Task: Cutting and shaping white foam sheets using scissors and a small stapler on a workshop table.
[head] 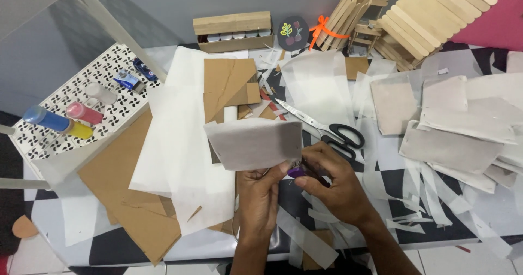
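Left hand (260, 190) pinching paper-wrapped card (254, 142) at frame centre, long axis left-right, right hand (332, 181) gripping purple tool (297, 172), scissors (327, 128) beyond.

Blue sachets (131, 79) on patterned tray (117, 57)

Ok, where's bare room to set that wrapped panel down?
Barest patch: checkered tabletop between scissors and right-hand grey panels, with only thin strips. Flat white sheet left of the left hand also works. The back edge is crowded.
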